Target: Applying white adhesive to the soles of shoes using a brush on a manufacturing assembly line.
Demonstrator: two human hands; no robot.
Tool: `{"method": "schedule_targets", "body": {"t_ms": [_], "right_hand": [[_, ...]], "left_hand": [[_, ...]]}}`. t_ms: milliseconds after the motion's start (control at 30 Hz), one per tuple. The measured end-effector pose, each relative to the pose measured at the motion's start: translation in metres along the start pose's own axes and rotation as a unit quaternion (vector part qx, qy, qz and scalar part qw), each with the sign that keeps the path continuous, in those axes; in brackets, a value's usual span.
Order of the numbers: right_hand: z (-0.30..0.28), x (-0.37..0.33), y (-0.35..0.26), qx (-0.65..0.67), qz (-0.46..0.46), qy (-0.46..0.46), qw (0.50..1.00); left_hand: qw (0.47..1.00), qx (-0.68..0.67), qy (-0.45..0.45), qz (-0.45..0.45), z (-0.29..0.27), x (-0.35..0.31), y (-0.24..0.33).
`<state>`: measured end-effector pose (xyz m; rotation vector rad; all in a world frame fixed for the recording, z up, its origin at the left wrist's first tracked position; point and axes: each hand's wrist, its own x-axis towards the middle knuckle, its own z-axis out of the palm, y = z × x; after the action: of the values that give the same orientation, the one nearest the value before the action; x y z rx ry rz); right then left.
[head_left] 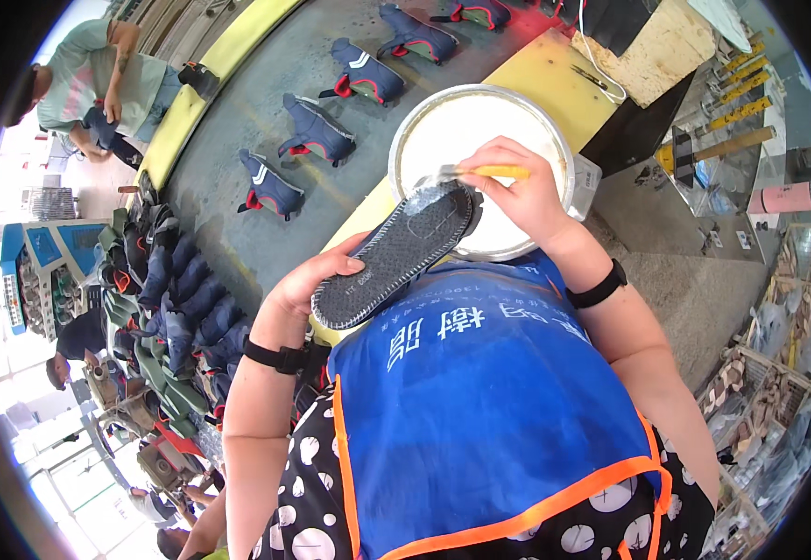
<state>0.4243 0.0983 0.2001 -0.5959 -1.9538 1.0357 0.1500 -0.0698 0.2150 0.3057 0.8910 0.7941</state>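
Note:
My left hand (pixel 307 282) grips a dark shoe upper (pixel 394 252), its sole side turned up. The thumb lies on the flat, dark bottom, which has pale stitching around its edge. My right hand (pixel 531 191) pinches the yellow handle of a brush (pixel 500 172). The bristles lie at the far end of the shoe's bottom, where the surface looks wet and shiny. Just beyond and under my right hand stands a round metal basin (pixel 396 154) with a whitish liquid (pixel 466 126) in it. The shoe's far end overlaps the basin's near side.
Several navy shoe uppers with red linings, such as this upper (pixel 317 129), lie spaced along a grey conveyor belt (pixel 237 103). A heap of uppers (pixel 181 308) is at the left. Across the belt sits another person (pixel 111 79). A yellow board (pixel 555 79) adjoins the basin.

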Motion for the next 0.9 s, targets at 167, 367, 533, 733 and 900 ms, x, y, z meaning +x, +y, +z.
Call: {"method": "schedule_targets", "body": {"t_ms": [167, 367, 533, 733, 900], "right_hand": [[-0.002, 0.002, -0.002, -0.094, 0.143, 0.061, 0.983], [0.021, 0.010, 0.004, -0.012, 0.090, 0.103, 0.991], [0.016, 0.015, -0.012, -0.165, 0.130, 0.054, 0.976], [0.037, 0.012, -0.012, -0.052, 0.111, 0.123, 0.985], [0.054, -0.010, -0.043, -0.039, 0.120, 0.091, 0.988]], "left_hand": [[0.993, 0.096, 0.043, 0.051, -0.007, -0.005, -0.008], [0.973, 0.173, 0.078, 0.133, -0.002, -0.006, -0.003], [0.942, 0.243, 0.132, 0.190, -0.001, -0.008, -0.011], [0.949, 0.181, 0.136, 0.219, 0.001, -0.009, -0.018], [0.948, 0.161, 0.147, 0.232, -0.001, -0.006, -0.024]]}}
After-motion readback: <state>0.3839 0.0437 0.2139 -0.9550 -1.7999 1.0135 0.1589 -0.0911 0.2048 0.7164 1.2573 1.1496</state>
